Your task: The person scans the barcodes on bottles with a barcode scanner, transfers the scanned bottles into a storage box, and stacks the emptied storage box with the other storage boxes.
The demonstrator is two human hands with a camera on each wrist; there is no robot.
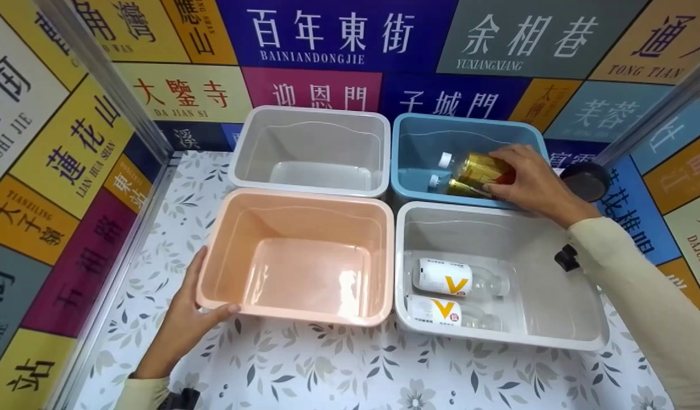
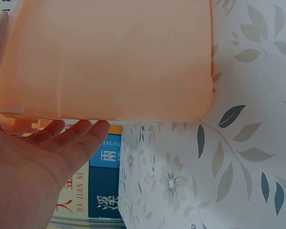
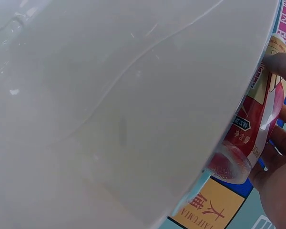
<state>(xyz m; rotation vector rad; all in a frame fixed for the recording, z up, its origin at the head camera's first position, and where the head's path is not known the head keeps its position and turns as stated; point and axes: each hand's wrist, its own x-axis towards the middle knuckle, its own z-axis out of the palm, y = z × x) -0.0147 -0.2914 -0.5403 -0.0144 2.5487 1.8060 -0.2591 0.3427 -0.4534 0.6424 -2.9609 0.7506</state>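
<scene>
R grip [image 1: 533, 177]: btl [image 1: 482, 169] sideways, cap [image 1: 445, 160] L

You have 3 walls around the work surface: a back wall [image 1: 332, 37], a left wall [image 1: 48, 188] and a right wall [image 1: 691, 188], all patchworked with coloured place-name signs. Behind, you can read BAINIANDONGJIE and YUXIANGXIANG. 2 metal posts [image 1: 107, 74] [image 1: 660, 114] line the corners. Below you, evenly lit, spreads a white leaf-and-flower-print covering [image 1: 327, 364].

held bottle [image 1: 476, 169]: partly behind right grip [image 1: 535, 179] | lower bottle [image 1: 455, 187]: partly hidden | right sleeve [image 1: 634, 296]: cut off at edge
</scene>
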